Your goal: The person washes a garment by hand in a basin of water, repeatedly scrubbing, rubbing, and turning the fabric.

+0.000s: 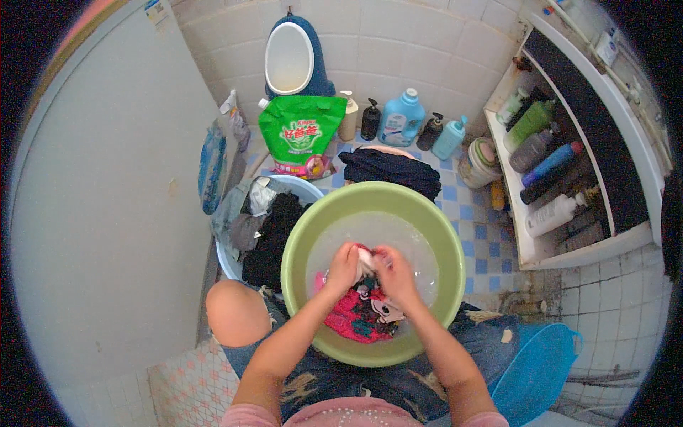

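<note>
Between my knees stands a round green plastic basin (297, 235) holding cloudy, sudsy water (411, 235). A red printed garment (352, 317) with a cartoon face on it lies wet in the water. My left hand (344, 267) pinches a bunched part of the cloth, white and red, above the water. Close beside it, my right hand (394, 272) grips the same bunch from the other side and is slightly blurred. The fingertips of both hands nearly meet, and part of the cloth is hidden by them.
Left of the basin, a light-blue tub (299, 184) holds dark clothes (272, 235). Behind stand a green detergent pouch (304, 133), dark cloth (392, 171) on a pink basin and several bottles (401, 120). A shelf unit (533, 256) is at right, with a blue tub (539, 368) nearer me.
</note>
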Demonstrator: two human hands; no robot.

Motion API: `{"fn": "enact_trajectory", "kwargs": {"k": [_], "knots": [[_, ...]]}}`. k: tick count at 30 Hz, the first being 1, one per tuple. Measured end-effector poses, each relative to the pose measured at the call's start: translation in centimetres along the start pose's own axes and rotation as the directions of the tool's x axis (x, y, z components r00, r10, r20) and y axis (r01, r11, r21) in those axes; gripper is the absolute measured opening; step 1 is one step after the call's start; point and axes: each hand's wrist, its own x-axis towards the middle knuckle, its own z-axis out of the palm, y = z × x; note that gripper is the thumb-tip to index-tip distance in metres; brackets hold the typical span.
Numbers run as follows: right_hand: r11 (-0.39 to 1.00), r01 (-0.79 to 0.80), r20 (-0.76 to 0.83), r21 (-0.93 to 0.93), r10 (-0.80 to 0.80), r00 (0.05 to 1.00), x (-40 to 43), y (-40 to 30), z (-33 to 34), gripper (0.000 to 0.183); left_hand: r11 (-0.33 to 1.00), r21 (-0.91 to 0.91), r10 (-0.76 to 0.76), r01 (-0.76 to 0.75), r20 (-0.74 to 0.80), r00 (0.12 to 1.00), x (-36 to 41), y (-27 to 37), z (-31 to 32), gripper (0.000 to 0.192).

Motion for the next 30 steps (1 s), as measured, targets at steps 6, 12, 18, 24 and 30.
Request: {"fn": "enact_trajectory", "kwargs": {"k": [6, 12, 18, 24, 30], "knots": [[0.943, -0.020, 0.054, -0.333, 0.040, 0.998, 0.7, 3.4, -1.6, 0.025, 0.988, 0.140, -0.077, 0.060, 0.118, 0.990, -2.6, 0.8, 3.6, 0.031], [0.908, 0.220, 0.128, -0.357, -0.186, 0.974, -0.5, -1.7, 0.6, 0.020, 0.521, -0.722, -0.496, 0.456, 0.179, 0.850, -0.5, -5.2, 2.7, 0.035], [0.921, -0.172, -0.102, -0.349, 0.145, 0.984, 0.6, 2.7, 0.0, 0.021, 0.761, -0.309, -0.513, 0.570, 0.251, 0.821, -1.3, 1.1, 3.3, 0.034], [0.886, 0.101, 0.156, -0.453, -0.032, 0.987, -0.3, 2.5, 1.6, 0.024, 0.479, -0.616, -0.526, 0.626, 0.369, 0.766, -1.4, -1.7, 3.5, 0.036], [0.978, -0.089, 0.007, -0.191, 0.092, 0.996, -0.3, 0.7, 1.4, 0.024, 0.409, -0.703, -0.447, 0.581, 0.401, 0.800, -1.1, -1.9, 2.8, 0.025]]}}
